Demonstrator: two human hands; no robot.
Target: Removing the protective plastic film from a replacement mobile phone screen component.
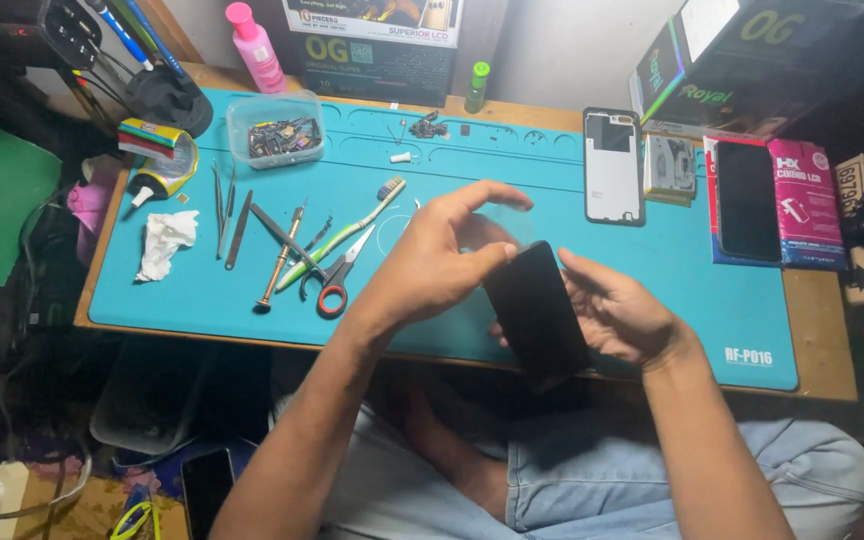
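Over the near edge of the blue mat, the right hand cradles a black phone from beneath, while the left hand pinches a clear film at the phone's top end.

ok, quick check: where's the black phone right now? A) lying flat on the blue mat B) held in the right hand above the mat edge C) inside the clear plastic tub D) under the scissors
B: the black phone rests in the right hand over the near edge of the blue mat, with the left hand touching its top end.
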